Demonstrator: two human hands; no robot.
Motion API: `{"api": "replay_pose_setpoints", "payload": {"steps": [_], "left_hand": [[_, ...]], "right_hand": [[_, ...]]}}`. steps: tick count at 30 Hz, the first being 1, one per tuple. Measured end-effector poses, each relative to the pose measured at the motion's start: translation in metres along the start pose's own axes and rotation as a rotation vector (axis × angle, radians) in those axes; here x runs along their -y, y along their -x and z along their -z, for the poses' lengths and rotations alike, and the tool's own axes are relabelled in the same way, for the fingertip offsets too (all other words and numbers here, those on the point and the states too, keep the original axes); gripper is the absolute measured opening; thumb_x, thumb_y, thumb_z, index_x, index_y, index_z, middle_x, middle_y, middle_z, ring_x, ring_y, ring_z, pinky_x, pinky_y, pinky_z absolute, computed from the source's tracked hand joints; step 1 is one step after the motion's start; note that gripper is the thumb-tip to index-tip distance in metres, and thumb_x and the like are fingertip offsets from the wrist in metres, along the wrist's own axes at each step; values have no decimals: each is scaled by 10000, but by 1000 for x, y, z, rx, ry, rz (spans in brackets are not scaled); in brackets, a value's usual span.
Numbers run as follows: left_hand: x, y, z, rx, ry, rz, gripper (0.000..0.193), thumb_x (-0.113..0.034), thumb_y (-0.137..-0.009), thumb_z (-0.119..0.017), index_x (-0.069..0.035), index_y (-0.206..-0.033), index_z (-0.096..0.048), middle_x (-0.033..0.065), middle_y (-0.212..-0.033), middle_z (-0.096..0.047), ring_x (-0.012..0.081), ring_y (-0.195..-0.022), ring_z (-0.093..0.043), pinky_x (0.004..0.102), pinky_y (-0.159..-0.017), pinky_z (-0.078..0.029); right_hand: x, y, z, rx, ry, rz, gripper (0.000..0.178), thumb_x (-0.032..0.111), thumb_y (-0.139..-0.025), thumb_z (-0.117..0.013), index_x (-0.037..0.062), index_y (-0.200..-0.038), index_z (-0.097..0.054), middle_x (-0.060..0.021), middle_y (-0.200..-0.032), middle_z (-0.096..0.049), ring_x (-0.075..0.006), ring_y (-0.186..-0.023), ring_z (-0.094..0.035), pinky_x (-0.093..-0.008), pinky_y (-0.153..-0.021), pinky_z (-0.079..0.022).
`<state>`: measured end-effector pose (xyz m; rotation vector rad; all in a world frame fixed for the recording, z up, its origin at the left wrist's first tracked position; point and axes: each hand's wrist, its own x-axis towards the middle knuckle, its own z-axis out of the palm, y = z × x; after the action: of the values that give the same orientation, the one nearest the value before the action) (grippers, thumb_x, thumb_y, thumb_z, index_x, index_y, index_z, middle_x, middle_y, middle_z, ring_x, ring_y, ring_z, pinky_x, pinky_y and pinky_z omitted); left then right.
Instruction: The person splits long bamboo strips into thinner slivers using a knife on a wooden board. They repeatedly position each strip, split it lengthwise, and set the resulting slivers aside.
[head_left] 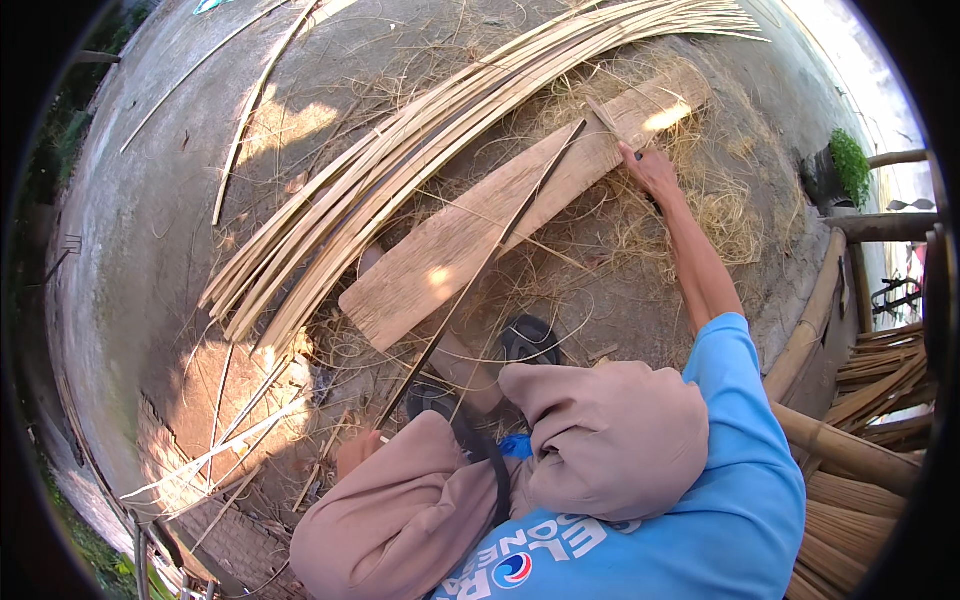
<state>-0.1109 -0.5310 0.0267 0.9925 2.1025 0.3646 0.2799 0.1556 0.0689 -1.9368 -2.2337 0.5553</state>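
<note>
A long thin bamboo strip [490, 262], dark along its length, slants across a wooden plank [450, 250]. At its lower end my left hand [356, 452] is closed on it, partly hidden behind my knee. My right arm reaches far forward over the plank's far right part. There my right hand [652, 175] is closed around a knife [604, 118], its blade pointing away from me and lying close to the strip's far tip. I cannot tell whether blade and strip touch.
Beyond the plank lies a large bundle of pale split strips [400, 150]. Curly shavings [690, 225] cover the ground around the plank. Loose strips [225, 450] lie at left. My sandalled foot [530, 340] is by the plank. Bamboo poles [840, 445] stand at right.
</note>
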Motion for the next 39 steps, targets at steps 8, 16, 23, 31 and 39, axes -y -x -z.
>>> {"api": "replay_pose_setpoints", "payload": {"steps": [8, 16, 23, 31, 39], "left_hand": [[-159, -72, -22, -173, 304, -254, 497, -289, -1007, -691, -126, -1465, -590, 135, -974, -708, 223, -784, -672, 354, -713, -526], [-197, -124, -29, -446, -80, -341, 331, -397, -1039, -609, -188, -1269, -724, 166, -750, -673, 364, -696, -680, 455, -608, -497], [-216, -115, -12, -267, 69, -194, 331, -416, -1038, -611, -179, -1206, -767, 213, -664, -629, 376, -595, -628, 445, -573, -463], [-200, -118, -20, -270, 152, -245, 367, -433, -1033, -618, -161, -1233, -766, 223, -771, -690, 340, -575, -616, 414, -598, -478], [-200, -117, -14, -262, 177, -200, 381, -445, -1023, -632, -154, -1229, -767, 206, -823, -724, 334, -687, -693, 383, -654, -518]], "right_hand": [[46, 116, -78, 16, -332, -34, 726, 627, -1017, -530, -44, -760, -633, -186, -599, -598, -311, -598, -659, -463, -617, -503], [101, 296, -97, 347, -379, 331, 632, 612, -987, -593, -9, -883, -654, -260, -767, -666, -433, -774, -683, -486, -726, -528], [64, 213, -90, 91, -306, 91, 585, 566, -1012, -586, 11, -832, -633, -217, -702, -661, -393, -665, -675, -487, -620, -516], [63, 265, -110, 65, -330, 453, 595, 571, -980, -638, 7, -793, -618, -190, -604, -590, -361, -578, -611, -479, -586, -491], [71, 232, -94, 152, -241, 390, 666, 625, -983, -595, -3, -761, -618, -215, -654, -626, -370, -623, -626, -477, -633, -492]]}}
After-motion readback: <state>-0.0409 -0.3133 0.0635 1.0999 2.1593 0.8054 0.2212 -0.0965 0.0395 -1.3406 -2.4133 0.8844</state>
